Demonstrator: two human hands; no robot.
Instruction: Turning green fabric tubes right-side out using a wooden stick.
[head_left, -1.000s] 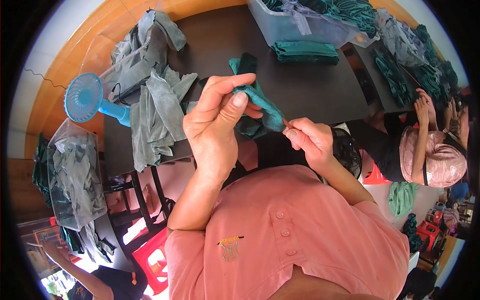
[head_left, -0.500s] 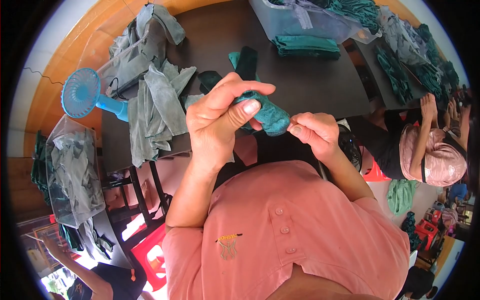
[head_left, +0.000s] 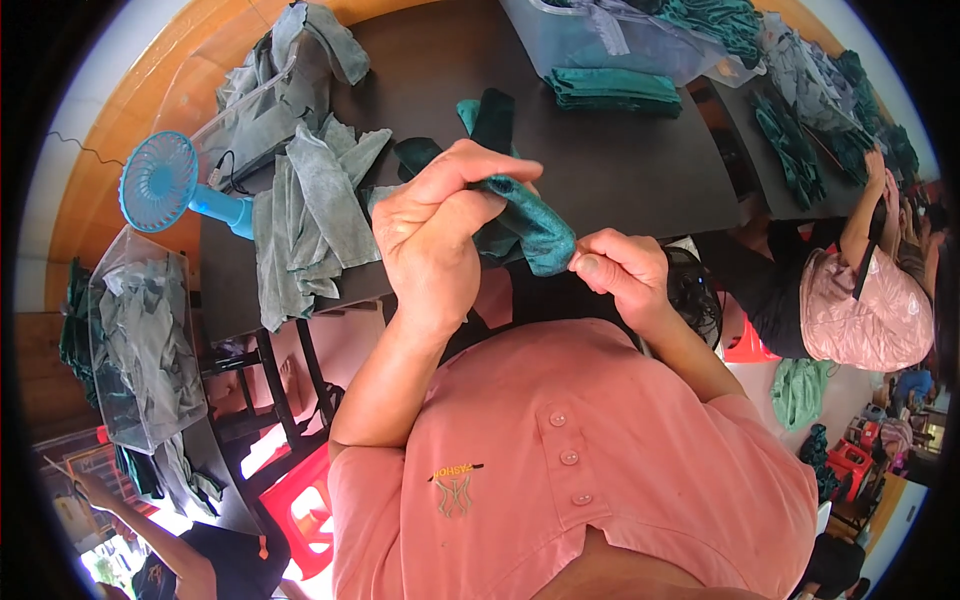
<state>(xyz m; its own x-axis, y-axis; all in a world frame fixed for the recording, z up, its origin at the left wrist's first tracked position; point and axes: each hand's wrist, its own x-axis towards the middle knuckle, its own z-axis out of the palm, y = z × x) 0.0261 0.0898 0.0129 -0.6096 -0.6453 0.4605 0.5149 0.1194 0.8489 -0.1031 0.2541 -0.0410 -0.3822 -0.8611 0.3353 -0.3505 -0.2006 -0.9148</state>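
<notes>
A dark green velvet strip (head_left: 543,232) is stretched between my two hands above the table's near edge. My left hand (head_left: 435,220) is curled round its upper part, with the index finger reaching over it. At its lower right end, my right hand (head_left: 625,270) pinches the tip between thumb and bent fingers. Any small tool in that pinch is too small to make out. Behind my left hand, more dark green velvet pieces (head_left: 492,122) lie on the table, partly hidden by the hand.
Grey-green fabric strips (head_left: 320,215) hang over the table (head_left: 420,75) edge at left, beside a blue fan (head_left: 160,180). A clear bin (head_left: 620,55) stands behind folded green velvet (head_left: 615,92). Another clear bin (head_left: 150,350) holds fabric at left. Co-workers sit at both sides.
My left thumb has bent inward and the left hand has turned over the velvet. My right hand has shifted slightly left, still at the strip's end. The co-worker at right has moved their arms.
</notes>
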